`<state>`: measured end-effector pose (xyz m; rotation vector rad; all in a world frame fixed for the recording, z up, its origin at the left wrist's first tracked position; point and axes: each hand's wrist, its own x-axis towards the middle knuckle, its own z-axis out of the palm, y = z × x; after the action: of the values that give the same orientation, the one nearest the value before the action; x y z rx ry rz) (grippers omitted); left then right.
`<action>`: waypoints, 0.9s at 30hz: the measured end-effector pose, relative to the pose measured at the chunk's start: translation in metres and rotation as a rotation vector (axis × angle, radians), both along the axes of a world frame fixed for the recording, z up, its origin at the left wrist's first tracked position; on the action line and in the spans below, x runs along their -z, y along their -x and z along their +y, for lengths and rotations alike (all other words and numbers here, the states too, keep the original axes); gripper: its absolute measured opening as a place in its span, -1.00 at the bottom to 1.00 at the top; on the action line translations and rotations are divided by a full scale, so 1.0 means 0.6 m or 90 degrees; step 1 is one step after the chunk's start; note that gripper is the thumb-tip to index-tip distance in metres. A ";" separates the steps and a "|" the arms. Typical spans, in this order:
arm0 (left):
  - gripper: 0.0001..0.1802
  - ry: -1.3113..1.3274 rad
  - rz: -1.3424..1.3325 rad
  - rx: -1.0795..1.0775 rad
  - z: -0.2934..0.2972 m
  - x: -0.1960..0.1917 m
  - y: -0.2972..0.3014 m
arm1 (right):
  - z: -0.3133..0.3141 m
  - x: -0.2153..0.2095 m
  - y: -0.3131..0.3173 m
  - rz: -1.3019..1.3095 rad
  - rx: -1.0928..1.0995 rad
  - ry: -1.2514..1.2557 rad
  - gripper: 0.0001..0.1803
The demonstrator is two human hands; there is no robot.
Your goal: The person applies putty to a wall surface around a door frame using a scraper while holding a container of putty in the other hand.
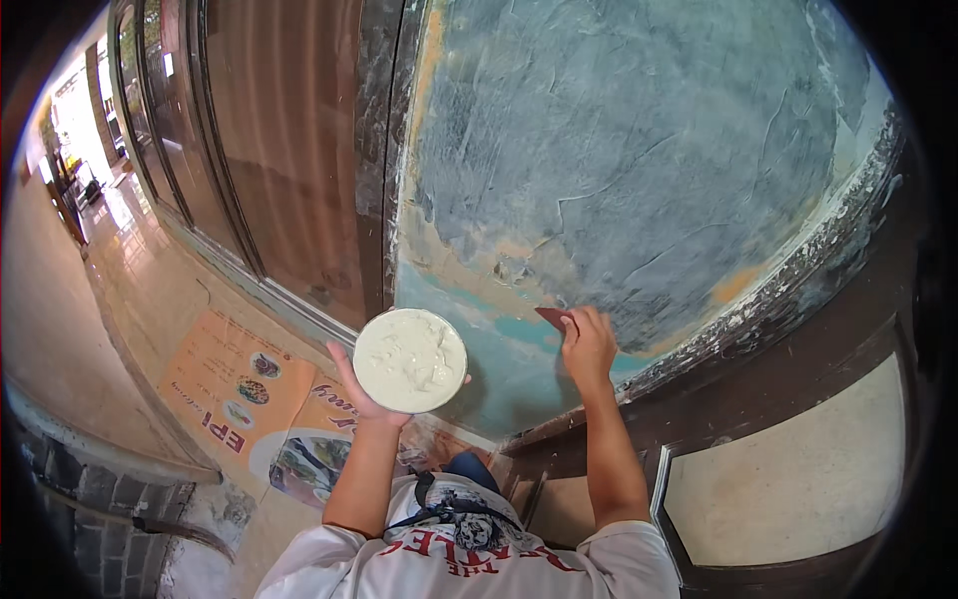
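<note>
My left hand [367, 395] holds up a round tub of creamy off-white putty [409, 361] from beneath, with the thumb along its left side. The putty's surface is lumpy and scooped. In my right hand [589, 345] is a small dark red flat spreader [551, 317], gripped between thumb and fingers. Its pointed corner is close to the lower part of the wall [639, 150]; I cannot tell whether it touches. Grey, smeared coating covers most of that wall, with tan patches and bare turquoise paint low down.
A dark wooden-framed window or door panel [284, 130] stands left of the wall. To the right runs a dark frame with a pale panel [788, 449]. An orange printed banner [235, 374] lies on the floor at my left. Grey brickwork [85, 509] shows lower left.
</note>
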<state>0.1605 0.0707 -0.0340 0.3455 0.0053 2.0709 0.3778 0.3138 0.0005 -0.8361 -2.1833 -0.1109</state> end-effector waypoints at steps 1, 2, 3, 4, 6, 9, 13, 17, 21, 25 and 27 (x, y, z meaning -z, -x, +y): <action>0.14 0.001 -0.001 0.000 -0.001 0.003 0.000 | -0.001 0.002 -0.001 -0.001 0.000 0.001 -0.89; 0.14 0.007 -0.008 0.003 -0.003 0.005 0.001 | -0.004 0.007 -0.004 -0.001 -0.010 0.008 -0.89; 0.15 0.011 -0.016 0.009 -0.003 0.006 0.000 | -0.007 0.011 -0.008 -0.002 -0.018 0.012 -0.89; 0.16 0.011 -0.042 0.015 -0.004 0.005 -0.002 | -0.010 0.021 -0.012 -0.003 -0.017 0.013 -0.89; 0.16 0.016 -0.050 0.017 -0.006 0.007 -0.003 | -0.010 0.048 -0.012 -0.046 -0.027 0.000 -0.88; 0.16 0.051 -0.047 0.002 -0.007 0.007 -0.003 | -0.003 0.052 -0.005 -0.055 -0.006 -0.008 -0.89; 0.16 0.053 -0.045 -0.012 -0.013 0.008 0.003 | -0.002 0.011 0.008 0.013 0.002 0.000 -0.88; 0.15 0.045 -0.043 -0.007 -0.014 0.010 0.000 | -0.011 0.008 -0.005 0.022 -0.030 0.008 -0.87; 0.15 0.027 -0.043 0.011 -0.014 0.009 -0.006 | -0.012 0.055 -0.022 -0.037 -0.018 0.031 -0.88; 0.16 0.052 -0.046 0.000 -0.018 -0.003 -0.010 | 0.005 0.049 -0.024 -0.037 0.013 0.000 -0.87; 0.15 0.065 -0.064 -0.010 -0.021 -0.003 -0.008 | 0.010 0.021 -0.021 -0.008 0.005 -0.012 -0.86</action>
<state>0.1650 0.0582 -0.0324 0.1797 0.0527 2.0932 0.3906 0.3200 -0.0124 -0.8362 -2.1875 -0.1416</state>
